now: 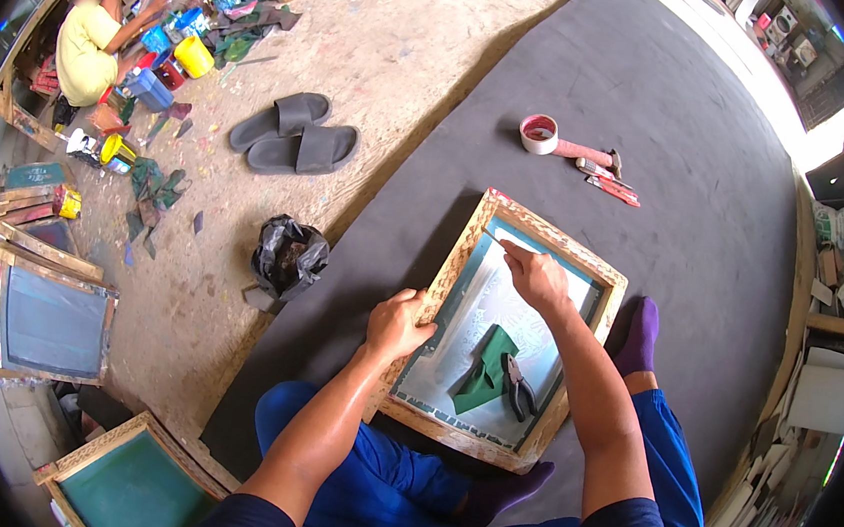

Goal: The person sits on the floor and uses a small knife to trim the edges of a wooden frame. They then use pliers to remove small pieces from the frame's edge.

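Note:
A wooden screen-printing frame lies tilted across my lap area on the dark mat. My left hand is closed around its left rail, thumb on the inner edge. Over the far part of the mesh, my right hand pinches a thin, pointed metal tool, its tip near the far left inner corner; most of it is hidden in the fingers. On the pale mesh rest a folded green cloth and black-handled pliers, side by side.
Beyond the frame lie a tape roll, a hammer and a red cutter. Black sandals and a black plastic bag are on the floor. Another person sits among paint buckets; more frames lean left.

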A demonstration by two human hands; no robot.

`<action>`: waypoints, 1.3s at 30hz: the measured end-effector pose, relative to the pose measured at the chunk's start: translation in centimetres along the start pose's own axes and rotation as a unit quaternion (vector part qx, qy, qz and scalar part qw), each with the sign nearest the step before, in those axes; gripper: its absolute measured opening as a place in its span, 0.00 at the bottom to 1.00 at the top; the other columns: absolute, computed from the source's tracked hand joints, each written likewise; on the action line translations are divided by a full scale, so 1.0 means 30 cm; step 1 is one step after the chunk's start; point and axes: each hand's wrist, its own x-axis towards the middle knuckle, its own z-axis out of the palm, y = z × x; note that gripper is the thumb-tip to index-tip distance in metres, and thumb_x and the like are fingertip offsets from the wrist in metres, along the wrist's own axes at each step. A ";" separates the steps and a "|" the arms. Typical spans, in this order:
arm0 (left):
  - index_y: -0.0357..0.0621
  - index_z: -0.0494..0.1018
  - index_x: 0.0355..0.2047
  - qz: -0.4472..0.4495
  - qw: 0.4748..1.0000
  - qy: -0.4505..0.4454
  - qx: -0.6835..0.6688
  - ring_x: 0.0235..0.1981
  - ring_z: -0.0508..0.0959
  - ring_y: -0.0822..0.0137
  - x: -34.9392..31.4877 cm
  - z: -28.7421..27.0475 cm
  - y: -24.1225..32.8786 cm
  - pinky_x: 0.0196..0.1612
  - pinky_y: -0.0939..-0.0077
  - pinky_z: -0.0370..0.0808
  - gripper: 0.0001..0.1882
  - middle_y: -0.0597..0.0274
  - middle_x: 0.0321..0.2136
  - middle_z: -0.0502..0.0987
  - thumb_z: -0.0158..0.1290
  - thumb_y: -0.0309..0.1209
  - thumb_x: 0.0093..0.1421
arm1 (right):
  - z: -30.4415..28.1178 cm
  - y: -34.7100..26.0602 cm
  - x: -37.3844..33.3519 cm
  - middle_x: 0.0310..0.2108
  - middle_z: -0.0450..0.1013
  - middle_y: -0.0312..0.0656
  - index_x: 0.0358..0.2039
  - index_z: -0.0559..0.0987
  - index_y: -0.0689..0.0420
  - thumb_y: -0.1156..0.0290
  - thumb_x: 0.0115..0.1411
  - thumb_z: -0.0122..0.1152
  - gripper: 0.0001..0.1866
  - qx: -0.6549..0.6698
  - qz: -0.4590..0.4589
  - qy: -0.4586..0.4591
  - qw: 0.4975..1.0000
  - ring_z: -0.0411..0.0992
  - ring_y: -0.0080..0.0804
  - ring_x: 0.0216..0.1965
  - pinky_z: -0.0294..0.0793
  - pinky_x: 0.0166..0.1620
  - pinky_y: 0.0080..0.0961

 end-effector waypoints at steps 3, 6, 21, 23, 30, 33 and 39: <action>0.33 0.78 0.54 0.002 1.000 0.005 0.010 0.43 0.83 0.47 -0.001 0.005 0.000 0.46 0.57 0.81 0.34 0.49 0.46 0.81 0.70 0.39 0.49 | 0.028 0.064 0.039 0.39 0.83 0.52 0.54 0.84 0.44 0.61 0.68 0.60 0.16 0.124 0.036 -0.035 0.991 0.81 0.53 0.41 0.81 0.46 0.44; 0.33 0.77 0.54 -0.004 1.000 -0.005 0.008 0.44 0.83 0.47 0.001 -0.005 0.008 0.46 0.57 0.81 0.34 0.48 0.46 0.81 0.70 0.39 0.49 | 0.050 0.090 0.024 0.41 0.83 0.52 0.55 0.84 0.46 0.62 0.69 0.60 0.16 0.077 -0.009 0.000 0.997 0.82 0.51 0.42 0.81 0.47 0.43; 0.33 0.79 0.52 -0.013 1.000 -0.020 -0.010 0.41 0.83 0.46 0.013 -0.035 0.044 0.44 0.56 0.81 0.32 0.49 0.44 0.81 0.69 0.39 0.49 | 0.111 0.183 0.052 0.31 0.80 0.39 0.61 0.81 0.52 0.55 0.73 0.57 0.22 0.245 0.051 -0.061 0.966 0.73 0.27 0.27 0.75 0.32 0.30; 0.34 0.79 0.52 -0.010 1.000 -0.006 -0.009 0.41 0.83 0.47 0.001 -0.034 0.028 0.43 0.56 0.81 0.32 0.50 0.44 0.81 0.69 0.39 0.49 | 0.054 0.120 0.062 0.30 0.80 0.39 0.61 0.81 0.53 0.56 0.73 0.57 0.22 0.362 0.186 -0.149 0.901 0.75 0.28 0.28 0.76 0.33 0.31; 0.33 0.78 0.53 0.003 1.000 -0.009 -0.005 0.42 0.83 0.46 0.014 -0.023 0.040 0.44 0.57 0.81 0.33 0.49 0.46 0.81 0.70 0.39 0.49 | 0.142 0.207 0.068 0.20 0.64 0.31 0.63 0.80 0.52 0.53 0.73 0.58 0.24 0.215 -0.042 0.023 0.975 0.57 0.18 0.17 0.57 0.20 0.22; 0.33 0.78 0.53 -0.002 1.000 -0.002 -0.005 0.42 0.83 0.46 -0.003 -0.022 0.012 0.44 0.57 0.81 0.34 0.49 0.45 0.81 0.70 0.39 0.48 | 0.081 0.110 0.058 0.22 0.66 0.32 0.61 0.81 0.52 0.52 0.72 0.59 0.24 0.341 0.143 -0.108 0.923 0.58 0.18 0.16 0.55 0.18 0.22; 0.33 0.78 0.55 -0.045 0.997 -0.057 -0.018 0.48 0.82 0.47 0.014 -0.039 0.025 0.51 0.59 0.80 0.35 0.45 0.50 0.80 0.71 0.41 0.49 | -0.052 -0.008 0.088 0.20 0.62 0.31 0.55 0.84 0.51 0.52 0.72 0.59 0.20 0.427 0.307 -0.178 0.832 0.54 0.14 0.17 0.49 0.17 0.20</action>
